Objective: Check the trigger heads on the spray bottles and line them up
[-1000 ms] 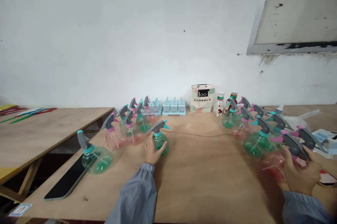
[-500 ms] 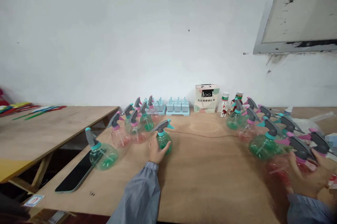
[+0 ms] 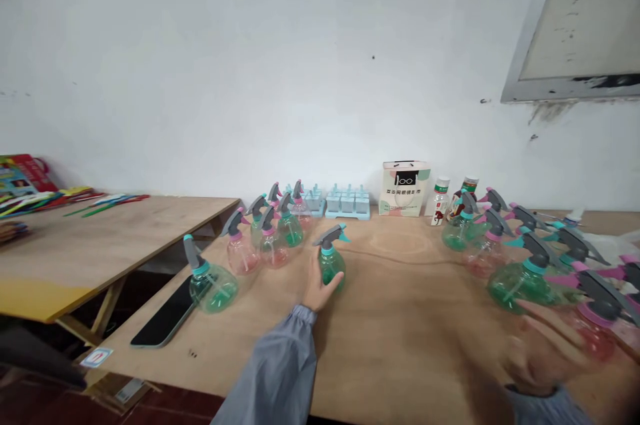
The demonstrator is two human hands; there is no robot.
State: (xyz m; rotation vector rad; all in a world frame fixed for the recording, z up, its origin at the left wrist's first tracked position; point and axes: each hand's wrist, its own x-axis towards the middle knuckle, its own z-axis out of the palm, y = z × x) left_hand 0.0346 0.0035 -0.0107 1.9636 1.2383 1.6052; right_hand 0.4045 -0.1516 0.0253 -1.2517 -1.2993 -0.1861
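Observation:
Near the table's middle, my left hand (image 3: 319,288) is wrapped round the body of a green spray bottle (image 3: 331,266) with a grey and turquoise trigger head. It stands upright on the table. My right hand (image 3: 537,348), smeared by motion, is at the lower right, in front of a red spray bottle (image 3: 595,338) with a pink collar. Whether its fingers hold anything cannot be made out. Just behind it sits another green spray bottle (image 3: 517,285). Left of my left hand, a green spray bottle (image 3: 215,288) stands beside a black-screened phone (image 3: 165,318), partly overlapping it in view.
Several pink and green spray bottles (image 3: 274,248) cluster at the back left, and more (image 3: 483,255) at the right. Along the wall are light-blue ice-pop moulds (image 3: 349,205), a paper bag (image 3: 404,192) and a white bottle (image 3: 439,202). A second table (image 3: 130,238) adjoins at left.
My right hand has moved left, away from the pink-collared red bottle. My left hand still grips the green bottle in the same place. The view has turned slightly left.

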